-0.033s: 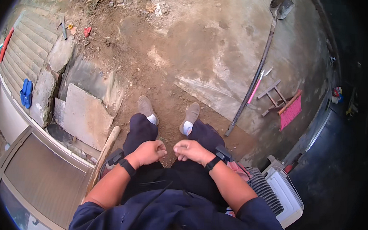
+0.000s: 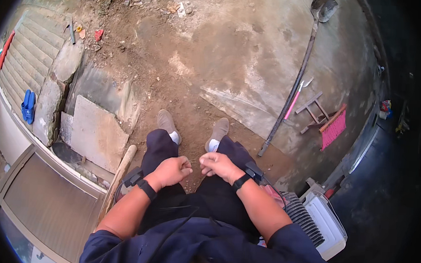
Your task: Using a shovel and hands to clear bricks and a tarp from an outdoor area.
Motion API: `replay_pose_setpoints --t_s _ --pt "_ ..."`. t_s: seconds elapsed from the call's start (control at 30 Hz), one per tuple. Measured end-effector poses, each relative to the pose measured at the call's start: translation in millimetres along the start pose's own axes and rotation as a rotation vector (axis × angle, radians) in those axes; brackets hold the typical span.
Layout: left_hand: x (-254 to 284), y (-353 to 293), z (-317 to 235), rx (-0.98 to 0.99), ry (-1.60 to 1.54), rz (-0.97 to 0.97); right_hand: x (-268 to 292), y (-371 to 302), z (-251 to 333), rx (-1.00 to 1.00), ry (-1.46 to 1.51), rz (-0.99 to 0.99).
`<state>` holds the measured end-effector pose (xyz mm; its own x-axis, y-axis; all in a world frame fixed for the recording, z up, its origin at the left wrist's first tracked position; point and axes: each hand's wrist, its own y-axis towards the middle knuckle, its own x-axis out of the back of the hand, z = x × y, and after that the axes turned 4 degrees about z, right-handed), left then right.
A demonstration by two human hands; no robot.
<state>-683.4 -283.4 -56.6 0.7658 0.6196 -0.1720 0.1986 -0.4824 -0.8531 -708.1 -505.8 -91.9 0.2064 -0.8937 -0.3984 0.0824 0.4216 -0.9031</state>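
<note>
In front of my lap, my left hand [image 2: 173, 170] is closed, its fingers curled in and the thumb against them. Opposite it, a small gap away, my right hand [image 2: 219, 166] is closed too, thumb and forefinger pinched together. A faint thin strand may run between the fingertips; it is too fine to name, and I cannot make out what either hand holds. Both wrists wear black bands. Below the hands are my dark trousers [image 2: 162, 148], and my shoes [image 2: 219, 128] stand on the bare dirt.
A long-handled shovel [image 2: 298, 79] lies to the right, beside a pink-handled hand tool [image 2: 293, 102] and a folding stool with a pink seat [image 2: 333, 129]. Broken slabs [image 2: 97, 132] and blue slippers [image 2: 28, 107] are at left. A wooden pole [image 2: 119, 179] leans near my left arm.
Both hands stay nearly in place in front of my lap, the fingers still closed. The view has shifted very slightly.
</note>
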Motion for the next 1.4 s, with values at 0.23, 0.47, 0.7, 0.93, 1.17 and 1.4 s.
replay_pose_setpoints --t_s 0.23,0.47,0.7,0.93,1.17,1.4 --pt "49.8 107.9 6.5 -0.154 0.008 -0.294 84.5 190.8 10.5 0.131 0.584 -0.42" --pt "97.4 161.2 8.3 -0.212 0.084 -0.351 165.9 316.6 2.5 0.266 1.319 -0.581" --pt "127.0 190.3 7.9 -0.256 0.206 -0.362 200.8 363.2 -30.1 0.239 1.699 -0.656" --pt "140.1 236.7 31.5 -0.24 0.228 -0.429 198.2 357.9 -12.7 0.289 1.573 -0.56" --pt "130.6 360.4 73.7 0.12 -0.825 -0.47 165.2 332.1 16.1 0.302 1.345 -0.458" --pt "159.5 416.3 93.6 -0.128 -1.587 -0.516 160.1 292.7 14.4 0.499 1.351 -0.212"
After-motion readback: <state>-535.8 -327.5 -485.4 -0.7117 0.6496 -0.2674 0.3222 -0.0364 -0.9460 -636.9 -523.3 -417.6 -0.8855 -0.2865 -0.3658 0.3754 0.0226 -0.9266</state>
